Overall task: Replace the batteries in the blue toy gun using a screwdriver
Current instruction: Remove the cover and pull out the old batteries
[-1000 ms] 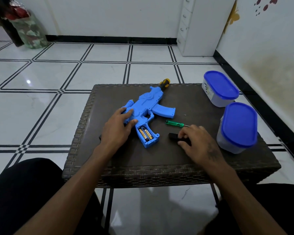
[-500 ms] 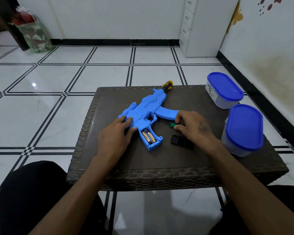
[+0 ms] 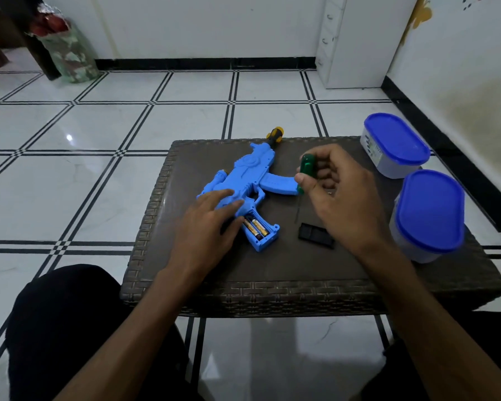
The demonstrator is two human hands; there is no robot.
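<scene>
The blue toy gun (image 3: 248, 175) lies flat on the brown wicker table (image 3: 272, 273). Its grip compartment is uncovered and two gold batteries (image 3: 255, 227) show inside. My left hand (image 3: 206, 224) rests on the gun's body with straight fingers. My right hand (image 3: 336, 195) grips the green-handled screwdriver (image 3: 305, 169) above the table, to the right of the gun, its thin shaft pointing down. The black battery cover (image 3: 313, 234) lies on the table under that hand, partly hidden by it.
Two containers with blue lids stand at the table's right side, one further back (image 3: 395, 143) and one nearer (image 3: 430, 212). A yellow-black tool handle (image 3: 274, 134) pokes out behind the gun's muzzle. White tiled floor surrounds the table; a white cabinet (image 3: 356, 39) stands behind.
My right hand left the black cover, reached the green screwdriver beside the gun and has lifted it off the table. My left hand stayed on the gun.
</scene>
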